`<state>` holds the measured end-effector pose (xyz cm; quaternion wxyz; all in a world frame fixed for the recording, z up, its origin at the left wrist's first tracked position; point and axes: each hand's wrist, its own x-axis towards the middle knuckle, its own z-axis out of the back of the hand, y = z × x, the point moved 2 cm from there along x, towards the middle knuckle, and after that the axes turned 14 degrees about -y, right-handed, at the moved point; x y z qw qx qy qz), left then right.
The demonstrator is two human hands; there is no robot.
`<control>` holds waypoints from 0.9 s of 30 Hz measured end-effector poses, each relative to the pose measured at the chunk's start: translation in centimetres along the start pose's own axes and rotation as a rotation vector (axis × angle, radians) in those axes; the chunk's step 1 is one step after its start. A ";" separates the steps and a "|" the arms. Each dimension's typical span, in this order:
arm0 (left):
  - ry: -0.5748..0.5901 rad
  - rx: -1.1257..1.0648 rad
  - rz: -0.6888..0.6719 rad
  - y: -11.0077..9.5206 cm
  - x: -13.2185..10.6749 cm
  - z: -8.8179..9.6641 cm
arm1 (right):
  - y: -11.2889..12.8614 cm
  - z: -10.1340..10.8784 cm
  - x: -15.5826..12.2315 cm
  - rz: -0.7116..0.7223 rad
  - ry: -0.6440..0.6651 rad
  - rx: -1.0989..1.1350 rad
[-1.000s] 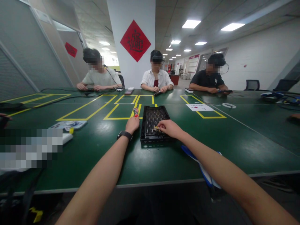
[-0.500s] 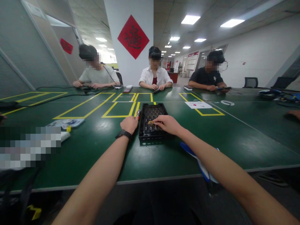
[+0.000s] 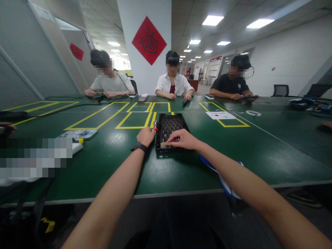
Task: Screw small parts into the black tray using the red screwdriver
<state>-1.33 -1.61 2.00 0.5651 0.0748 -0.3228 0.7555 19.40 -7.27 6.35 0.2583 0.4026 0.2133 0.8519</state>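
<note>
A black open tray (image 3: 173, 149) with a pattern of round cells inside lies on the green table in front of me. My right hand (image 3: 183, 139) reaches over its near part, thumb and fingers pinching a small flat yellow-brown piece (image 3: 164, 145). This piece is by the tray's near left corner; whether it touches the tray floor I cannot tell. Along the tray's left side is my left hand (image 3: 146, 136), closed around a slim silver tool with a red band (image 3: 155, 126). The tool's shiny end sticks up past the fingers, and its exact kind is unclear.
Yellow tape outlines (image 3: 135, 127) mark the table beyond the tray. A printed white sheet (image 3: 221, 115) lies at the right. Under my right forearm is a blue and white item (image 3: 220, 174). A patterned packet (image 3: 89, 134) rests at the left. Three people sit across the table.
My right hand has brought the yellow-brown piece toward me, to the tray's near left corner. My left hand stays beside the tray. Across from me, a person's hand has shifted right with a dark object.
</note>
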 end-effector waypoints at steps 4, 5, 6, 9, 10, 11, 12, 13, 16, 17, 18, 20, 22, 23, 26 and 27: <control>-0.063 -0.062 0.001 0.3 0.8 -0.3 | -0.3 0.2 -0.1 -0.074 0.071 0.044; -0.087 -0.085 -0.002 0.4 1.0 -0.3 | -0.3 0.3 -0.1 -0.100 0.087 0.057; -0.109 -0.109 -0.004 0.5 1.2 -0.4 | -0.3 0.3 -0.1 -0.123 0.099 0.065; -0.152 -0.166 0.004 0.7 1.5 -0.3 | -0.4 0.4 -0.2 -0.163 0.109 0.065; -0.146 -0.176 0.003 0.7 1.5 -0.3 | -0.4 0.3 -0.2 -0.167 0.099 0.060; -0.126 -0.181 -0.004 0.5 1.4 -0.3 | -0.5 0.3 -0.2 -0.164 0.088 0.055; -0.094 -0.180 -0.017 0.3 1.4 -0.4 | -0.5 0.2 -0.1 -0.157 0.077 0.050; -0.057 -0.176 -0.036 0.1 1.3 -0.5 | -0.5 0.1 -0.1 -0.148 0.068 0.044; -0.013 -0.179 -0.086 -0.8 1.4 -0.9 | -0.9 -0.1 0.0 -0.115 0.066 0.021; -0.023 -0.186 -0.096 -1.0 1.5 -1.0 | -1.1 -0.1 0.1 -0.104 0.067 0.010; -0.035 -0.194 -0.101 -1.2 1.7 -1.2 | -1.3 -0.1 0.2 -0.093 0.066 -0.001; -0.055 -0.204 -0.100 -1.4 2.0 -1.6 | -1.7 0.0 0.3 -0.070 0.068 -0.020; -0.069 -0.205 -0.102 -1.5 2.1 -1.8 | -1.9 0.2 0.4 -0.045 0.073 -0.028; -0.081 -0.205 -0.109 -1.6 2.1 -1.8 | -1.9 0.3 0.4 -0.030 0.076 -0.029; -0.129 -0.198 -0.138 -1.4 1.6 -1.5 | -1.7 0.4 0.3 0.007 0.078 -0.024; -0.148 -0.195 -0.152 -1.4 1.4 -1.4 | -1.6 0.4 0.2 0.018 0.078 -0.020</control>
